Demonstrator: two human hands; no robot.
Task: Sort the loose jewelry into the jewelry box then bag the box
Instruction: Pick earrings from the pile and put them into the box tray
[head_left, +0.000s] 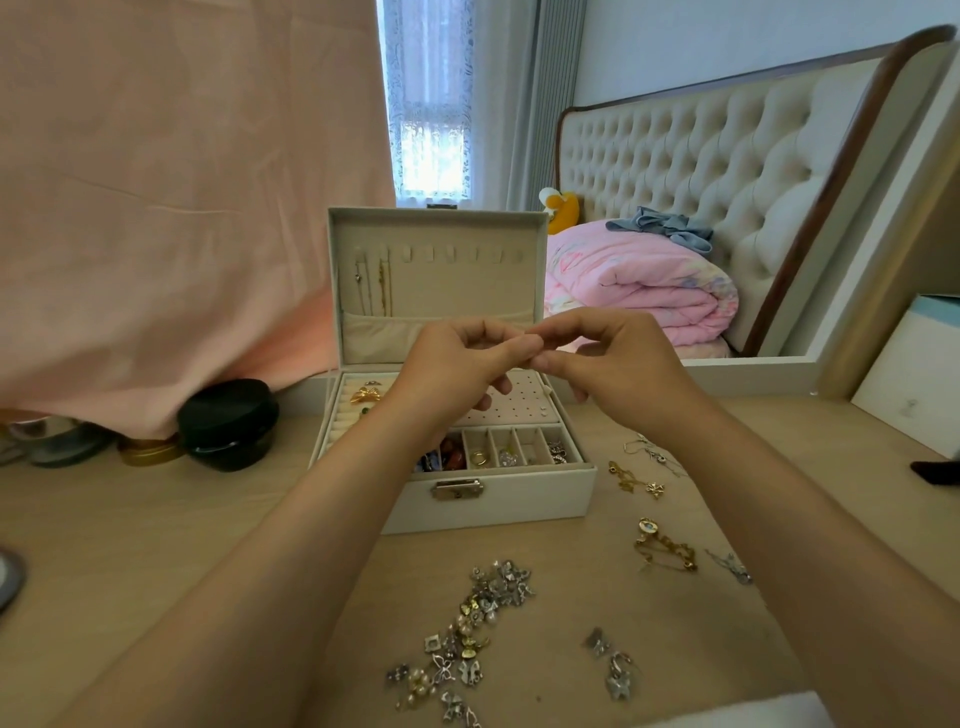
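Note:
A white jewelry box (498, 499) stands open in the middle of the wooden table, lid upright, with necklaces (371, 283) hanging inside the lid. Its tray holds a gold bow brooch (365, 396), beads and rings in small compartments. My left hand (457, 369) and my right hand (618, 364) meet above the tray, fingertips pinched together on something too small to make out. A pile of loose silver and pearl earrings (467, 639) lies near the front edge. Gold chains (665, 545) and silver pieces (636, 475) lie to the right of the box.
A black round case (228, 423) and a gold tin (148, 451) sit at the left under a pink cloth (171, 208). A bed with a pink quilt (639, 280) is behind. A white box (919, 374) stands at the right.

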